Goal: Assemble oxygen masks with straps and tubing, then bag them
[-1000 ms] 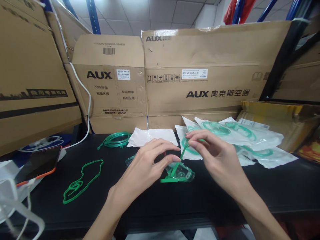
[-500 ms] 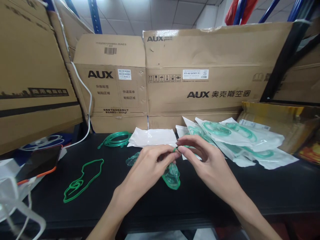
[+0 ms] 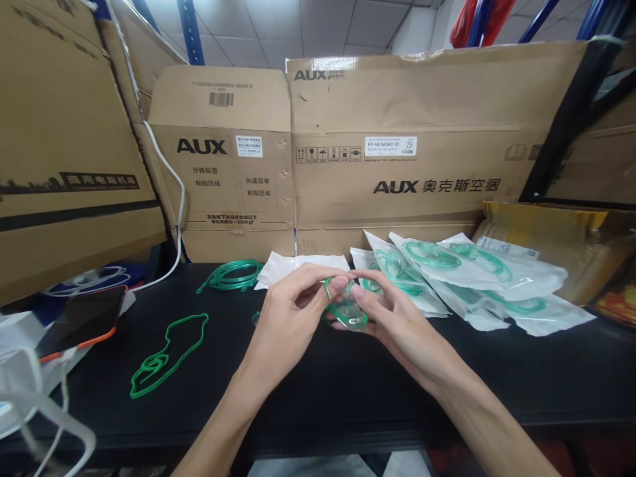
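A clear oxygen mask (image 3: 350,315) with a green rim is held up between my two hands above the black table. My left hand (image 3: 295,305) pinches at the mask's left edge, where a short bit of green elastic strap (image 3: 328,289) shows by the thumb. My right hand (image 3: 395,305) is closed round the right side of the mask, thumb on top and fingers beneath. My fingertips meet at its upper edge and cover part of it. A small clear-green piece (image 3: 256,318) is mostly hidden behind my left hand.
A green elastic loop (image 3: 154,362) lies at left, with coiled green tubing (image 3: 233,285) behind it. A white pouch (image 3: 283,268) rests at the back. Several pouches with green tubing (image 3: 432,255) are piled at right. A phone (image 3: 92,321) sits left; cartons (image 3: 437,99) wall the back.
My hands have raised the mask, which hung below them, and turned it between them. My right hand has moved from pinching the strap to gripping the mask.
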Action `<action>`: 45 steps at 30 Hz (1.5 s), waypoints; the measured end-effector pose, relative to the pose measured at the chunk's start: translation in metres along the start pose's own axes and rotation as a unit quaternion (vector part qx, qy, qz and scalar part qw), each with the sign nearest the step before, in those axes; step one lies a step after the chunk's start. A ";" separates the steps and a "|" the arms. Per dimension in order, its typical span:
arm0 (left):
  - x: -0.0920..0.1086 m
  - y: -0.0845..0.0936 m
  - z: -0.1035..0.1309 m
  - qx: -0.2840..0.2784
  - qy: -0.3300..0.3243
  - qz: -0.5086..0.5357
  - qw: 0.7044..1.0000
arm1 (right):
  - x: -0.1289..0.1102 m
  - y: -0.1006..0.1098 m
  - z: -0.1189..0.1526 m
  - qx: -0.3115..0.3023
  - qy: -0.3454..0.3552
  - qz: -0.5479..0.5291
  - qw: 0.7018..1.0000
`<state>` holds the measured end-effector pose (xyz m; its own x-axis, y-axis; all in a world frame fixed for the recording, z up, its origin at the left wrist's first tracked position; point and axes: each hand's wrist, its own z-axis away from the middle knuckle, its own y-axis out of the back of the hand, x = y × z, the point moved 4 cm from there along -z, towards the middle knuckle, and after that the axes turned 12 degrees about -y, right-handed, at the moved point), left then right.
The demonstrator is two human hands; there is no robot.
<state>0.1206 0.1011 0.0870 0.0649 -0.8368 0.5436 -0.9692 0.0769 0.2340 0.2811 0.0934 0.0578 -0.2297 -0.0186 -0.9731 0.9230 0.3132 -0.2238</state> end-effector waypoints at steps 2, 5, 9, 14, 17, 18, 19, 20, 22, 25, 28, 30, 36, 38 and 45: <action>-0.001 0.000 0.000 0.002 0.005 0.013 1.000 | -0.003 0.005 0.000 0.026 0.020 -0.012 0.999; -0.006 0.000 0.001 -0.013 0.035 0.028 0.999 | -0.009 0.010 0.001 0.039 0.030 -0.012 0.999; -0.011 -0.003 0.002 -0.068 0.038 -0.034 0.996 | -0.009 0.014 0.000 0.063 0.016 -0.005 0.998; -0.010 -0.006 0.002 -0.138 0.040 -0.133 0.981 | -0.004 0.022 -0.005 0.114 0.044 0.057 0.991; -0.012 0.005 0.002 -0.164 0.051 -0.191 0.966 | -0.017 0.036 -0.003 0.170 0.098 0.165 0.967; -0.013 0.011 0.001 -0.160 0.051 -0.212 0.963 | -0.023 0.043 -0.001 0.196 0.114 0.192 0.955; -0.015 0.019 0.000 -0.152 0.048 -0.235 0.959 | -0.030 0.051 0.002 0.226 0.125 0.207 0.943; -0.016 0.027 -0.001 -0.140 0.044 -0.259 0.955 | -0.036 0.059 0.004 0.250 0.132 0.216 0.935; -0.017 0.042 -0.004 -0.118 0.040 -0.306 0.944 | -0.046 0.071 0.009 0.268 0.141 0.225 0.926; -0.017 0.056 -0.005 -0.112 0.033 -0.332 0.936 | -0.050 0.077 0.012 0.258 0.148 0.243 0.923; -0.020 0.059 -0.002 -0.180 0.031 -0.294 0.938 | -0.044 0.073 0.009 0.222 0.129 0.284 0.924; -0.026 0.061 0.005 -0.249 0.053 -0.262 0.931 | -0.035 0.067 0.004 0.162 0.095 0.312 0.931; -0.040 0.082 0.020 -0.264 0.171 -0.311 0.897 | -0.001 0.058 -0.001 0.034 0.030 0.466 0.884; -0.036 0.094 0.013 -0.200 0.173 -0.363 0.893 | 0.010 0.056 0.001 0.031 0.008 0.506 0.862; -0.054 0.154 -0.015 -0.163 0.198 -0.527 0.810 | 0.024 0.037 0.007 0.042 -0.037 0.505 0.862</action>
<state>-0.0287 0.1660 0.1060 0.9492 -0.2966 0.1047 -0.2162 -0.3735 0.9021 0.3121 0.0982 0.0255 0.7202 0.1623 -0.6745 0.6607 0.1359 0.7382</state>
